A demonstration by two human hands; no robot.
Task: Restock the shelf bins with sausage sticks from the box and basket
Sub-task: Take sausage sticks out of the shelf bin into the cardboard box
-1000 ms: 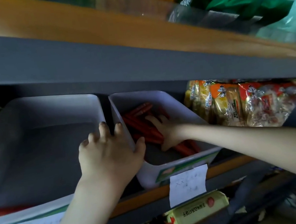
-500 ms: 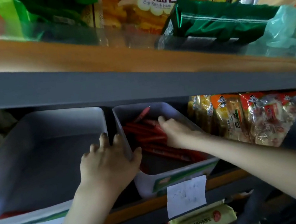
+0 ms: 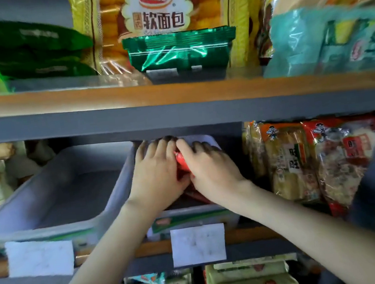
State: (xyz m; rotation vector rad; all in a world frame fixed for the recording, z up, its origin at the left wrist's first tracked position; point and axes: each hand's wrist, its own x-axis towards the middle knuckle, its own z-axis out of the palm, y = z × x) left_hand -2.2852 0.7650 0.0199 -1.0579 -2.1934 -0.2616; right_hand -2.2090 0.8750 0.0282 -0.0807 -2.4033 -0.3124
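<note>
Red sausage sticks (image 3: 182,164) lie in the right white shelf bin (image 3: 192,221), mostly hidden by my hands. My left hand (image 3: 157,172) reaches into this bin, fingers stretched toward its back, and presses against the left side of the sticks. My right hand (image 3: 208,165) lies over the bundle from the right, fingers curled round it. The two hands meet over the sticks. The left white bin (image 3: 69,193) beside it shows a bare grey floor. No box or basket is in view.
The grey shelf beam (image 3: 178,119) runs just above my fingertips. Bags of rice crackers (image 3: 303,157) stand to the right of the bin. White paper tags (image 3: 197,244) hang on the shelf edge. Bread and green packets (image 3: 179,50) fill the upper shelf.
My left hand moved from the left bin's wall into the right bin beside my right hand. Both hands now close in on the sticks. The view tilted upward.
</note>
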